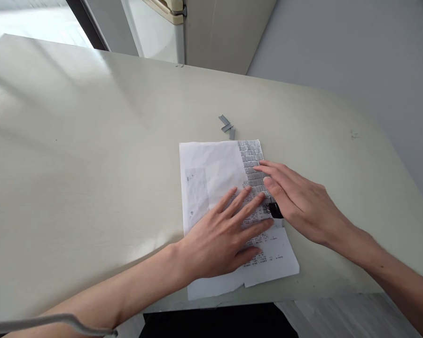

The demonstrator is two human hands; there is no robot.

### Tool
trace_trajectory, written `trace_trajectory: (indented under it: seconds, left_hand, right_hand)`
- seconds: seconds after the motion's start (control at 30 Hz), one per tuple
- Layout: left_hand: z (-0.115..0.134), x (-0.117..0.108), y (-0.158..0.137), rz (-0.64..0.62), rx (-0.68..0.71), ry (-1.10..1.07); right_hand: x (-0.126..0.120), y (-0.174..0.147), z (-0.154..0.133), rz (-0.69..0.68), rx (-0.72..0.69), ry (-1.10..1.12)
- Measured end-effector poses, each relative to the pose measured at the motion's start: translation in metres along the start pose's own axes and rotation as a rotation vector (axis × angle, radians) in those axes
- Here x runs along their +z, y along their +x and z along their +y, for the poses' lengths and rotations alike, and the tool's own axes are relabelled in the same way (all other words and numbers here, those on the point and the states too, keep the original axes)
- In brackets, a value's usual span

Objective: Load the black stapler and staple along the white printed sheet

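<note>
Several white paper sheets (215, 157) lie on the table near its front edge, some with printed text. Down their right side runs a band of grey, staple-like segments (255, 176) set in rows. My left hand (229, 234) lies palm down on the sheets, fingers spread, fingertips reaching the band. At the right edge of the paper is a small black object (275, 210) with a silver metal part, looking like a binder clip; my right hand partly covers it. My right hand (296, 197) has its fingers stretched out, their tips at the band, thumb alongside.
Several grey staple strips (227, 126) lie just beyond the paper's top edge. The pale table (102, 155) extends widely to the left. A white refrigerator (162, 37) stands behind it, with a grey wall (356, 47) at the right. A grey cord (49, 320) crosses the lower left.
</note>
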State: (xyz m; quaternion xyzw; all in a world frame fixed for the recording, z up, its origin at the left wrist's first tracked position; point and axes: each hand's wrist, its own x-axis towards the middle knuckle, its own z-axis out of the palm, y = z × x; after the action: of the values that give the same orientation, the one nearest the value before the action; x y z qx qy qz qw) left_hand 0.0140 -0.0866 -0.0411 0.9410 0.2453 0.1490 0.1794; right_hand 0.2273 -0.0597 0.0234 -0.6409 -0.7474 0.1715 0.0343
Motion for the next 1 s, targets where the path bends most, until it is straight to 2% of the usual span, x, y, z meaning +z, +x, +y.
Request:
trace_trajectory:
  seconds: [1.0]
  left_hand:
    - [0.0005, -0.0028, 0.0001, -0.003, -0.035, 0.019]
  right_hand:
    - [0.004, 0.0009, -0.0031, 0.011, -0.014, -0.032]
